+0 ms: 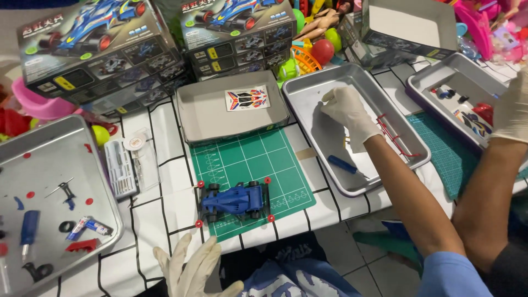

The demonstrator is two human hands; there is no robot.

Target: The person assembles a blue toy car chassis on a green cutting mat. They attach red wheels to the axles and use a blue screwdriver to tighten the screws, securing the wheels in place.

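Observation:
My left hand (192,270), in a pale glove, hovers at the table's near edge with its fingers spread and nothing in it. Just beyond it a blue toy race car (234,200) with red rollers rests on a green cutting mat (250,159). My right hand (348,114), also gloved, reaches into a metal tray (308,88). Its fingertips are pinched together near the tray floor, and anything between them is too small to see. A blue-handled screwdriver (344,165) and a red plastic frame (391,133) lie in that tray.
A grey box lid (203,118) with a sticker sheet (247,99) sits behind the mat. Left tray (55,148) holds small parts. A tool set (121,168) lies beside it. Printed car boxes (99,49) stand behind. A co-worker's gloved hand (511,110) is at the right tray (440,74).

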